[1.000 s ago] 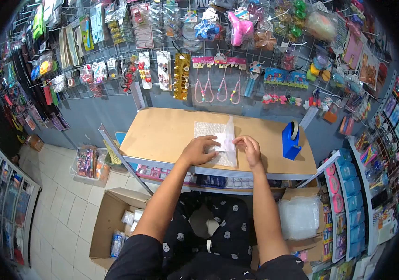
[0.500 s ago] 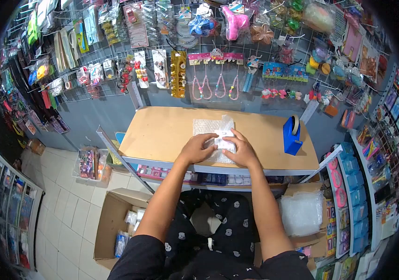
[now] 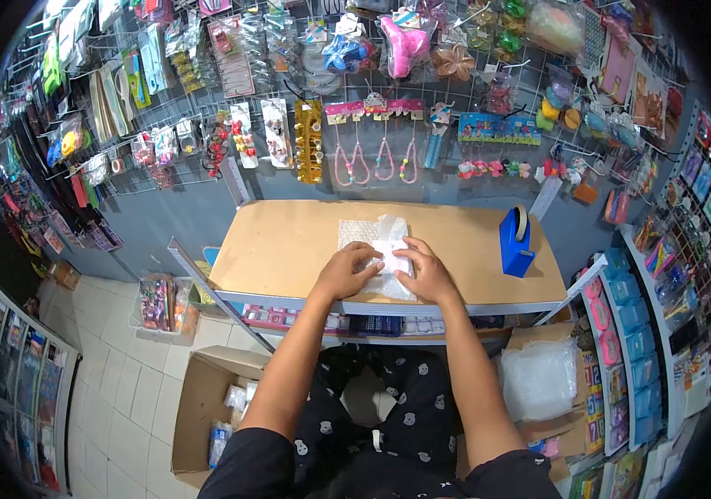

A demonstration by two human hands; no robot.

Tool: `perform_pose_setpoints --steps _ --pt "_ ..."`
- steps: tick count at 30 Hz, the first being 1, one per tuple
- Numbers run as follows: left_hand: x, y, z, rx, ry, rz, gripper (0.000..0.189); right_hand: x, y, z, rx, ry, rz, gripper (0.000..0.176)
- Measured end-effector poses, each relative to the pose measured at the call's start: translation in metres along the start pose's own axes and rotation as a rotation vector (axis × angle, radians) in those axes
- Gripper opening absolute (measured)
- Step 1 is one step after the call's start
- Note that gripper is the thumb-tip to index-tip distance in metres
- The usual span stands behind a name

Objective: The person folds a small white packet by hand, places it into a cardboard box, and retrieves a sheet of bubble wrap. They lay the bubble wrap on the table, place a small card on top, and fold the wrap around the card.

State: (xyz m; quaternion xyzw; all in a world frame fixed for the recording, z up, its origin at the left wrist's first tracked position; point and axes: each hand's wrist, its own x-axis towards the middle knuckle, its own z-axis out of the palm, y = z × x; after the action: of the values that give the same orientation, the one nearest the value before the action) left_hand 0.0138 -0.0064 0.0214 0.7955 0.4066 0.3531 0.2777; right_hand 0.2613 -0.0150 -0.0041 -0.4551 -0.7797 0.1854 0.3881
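A small white packet point(image 3: 388, 256) lies on a sheet of bubble wrap point(image 3: 357, 231) on the wooden table point(image 3: 280, 241). My left hand point(image 3: 345, 271) is at the packet's left side, its fingers bent over that edge. From the right, my right hand point(image 3: 426, 270) has its fingers on the packet's other edge. Both hands hold it between them. Part of the bubble wrap is hidden under the hands and packet. A blue tape dispenser point(image 3: 516, 245) stands at the right of the table.
Hair accessories hang on the wall grid behind the table. An open cardboard box point(image 3: 193, 416) with packets is on the floor at left, near a clear plastic bin point(image 3: 164, 308). Stacked bubble wrap sheets point(image 3: 538, 380) lie at lower right. Shelves of goods stand at both sides.
The head view has shifted slightly, so the table appears a little lower and to the left. My fingers have moved slightly on the packet, which stays on the wrap.
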Motion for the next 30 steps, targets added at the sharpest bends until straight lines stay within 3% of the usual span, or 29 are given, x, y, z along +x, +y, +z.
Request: perform_pose_setpoints --steps 10,13,19,25,28,30 --pt "-0.002 -0.005 0.001 0.008 0.027 0.08 0.034 0.001 -0.028 0.001 -0.429 -0.07 0.127 0.051" --pt "-0.002 -0.007 0.003 0.031 0.05 0.113 0.033 0.002 -0.021 0.005 -0.432 -0.064 0.116 0.053" --pt "-0.001 -0.012 0.007 0.017 0.053 0.061 0.032 -0.001 0.009 -0.003 0.038 0.154 0.015 0.046" --pt "-0.002 -0.012 0.006 -0.013 0.041 0.028 0.033 -0.003 -0.017 -0.003 -0.292 -0.007 0.021 0.039" --pt "-0.005 -0.004 0.005 -0.137 0.116 -0.074 0.035 0.0 -0.02 -0.003 -0.297 -0.048 0.088 0.04" --pt "-0.001 -0.024 0.01 -0.139 0.374 -0.087 0.032 0.0 -0.022 -0.004 -0.302 -0.052 0.093 0.041"
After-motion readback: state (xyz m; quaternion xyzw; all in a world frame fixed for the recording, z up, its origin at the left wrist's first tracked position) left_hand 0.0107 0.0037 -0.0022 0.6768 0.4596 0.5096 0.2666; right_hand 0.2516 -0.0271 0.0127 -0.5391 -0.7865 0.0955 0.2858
